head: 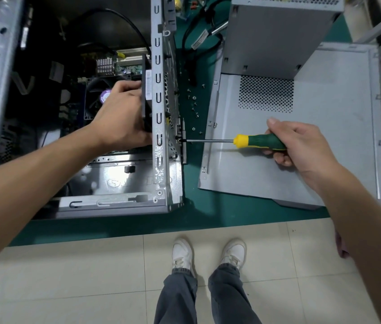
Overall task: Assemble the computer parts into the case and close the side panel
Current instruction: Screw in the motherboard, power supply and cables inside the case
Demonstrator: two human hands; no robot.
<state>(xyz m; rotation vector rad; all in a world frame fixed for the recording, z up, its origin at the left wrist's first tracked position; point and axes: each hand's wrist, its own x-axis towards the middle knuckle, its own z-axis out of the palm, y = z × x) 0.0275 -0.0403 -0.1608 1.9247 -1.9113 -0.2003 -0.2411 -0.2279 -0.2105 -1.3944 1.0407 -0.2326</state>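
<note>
We see the open computer case [161,127] lying on the green worktop [191,220], its rear wall standing between our 2 hands. Our left hand [120,115] reaches inside the case, fingers curled around a black case fan [146,90] and pressing it against the inner face of that rear wall. Just beyond this hand sits the CPU cooler [98,94] on the motherboard [128,66].

Our right hand [301,146] is outside the case, wrapped around the green and yellow handle of a screwdriver [255,141]. The shaft runs level toward our left hand and its tip meets the outer face of the rear wall at a screw hole.

The grey side panel [313,148] lies flat on the worktop under our right hand, apart from the case. A power supply [276,38] stands on its far end, beyond our right hand. Loose screws [195,106] are scattered on the worktop between the case and the panel, and black cables [198,31] lie farther off.
</note>
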